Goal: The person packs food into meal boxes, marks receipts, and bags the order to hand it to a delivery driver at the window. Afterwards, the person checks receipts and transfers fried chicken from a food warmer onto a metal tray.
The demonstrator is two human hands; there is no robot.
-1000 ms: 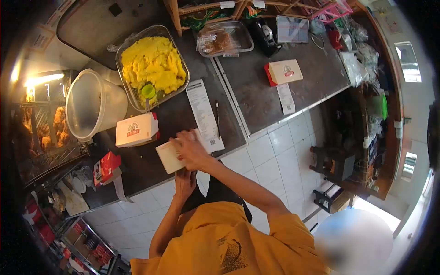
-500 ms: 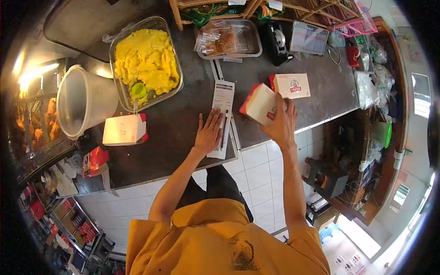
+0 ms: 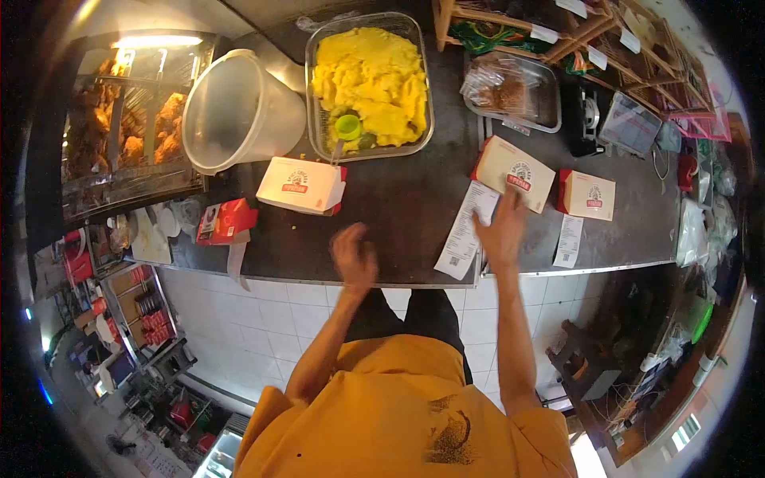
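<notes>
My right hand [image 3: 502,231] has its fingers stretched out, with the fingertips at the lower edge of a white and red food box [image 3: 532,188]. That box rests over the top end of a long printed receipt [image 3: 462,239], and my thumb is near the paper. My left hand [image 3: 354,256] is over the dark counter near its front edge, smeared by motion, fingers loosely apart and nothing seen in it. Another food box [image 3: 587,205] sits to the right on a shorter receipt [image 3: 567,243]. A third food box [image 3: 296,199] lies to the left.
A glass tray [image 3: 431,127] of yellow food holds a green-ended spoon [image 3: 348,126]. Beside it leans a translucent bucket [image 3: 271,119], next to a lit fried-food case [image 3: 127,143]. Behind are a plastic tray [image 3: 550,119], a tape dispenser [image 3: 588,119] and a wicker rack [image 3: 586,36].
The box my right hand gripped is down at the top of the long receipt, and those fingers have loosened. My left hand has come off the receipt and moved left. The view has shifted.
</notes>
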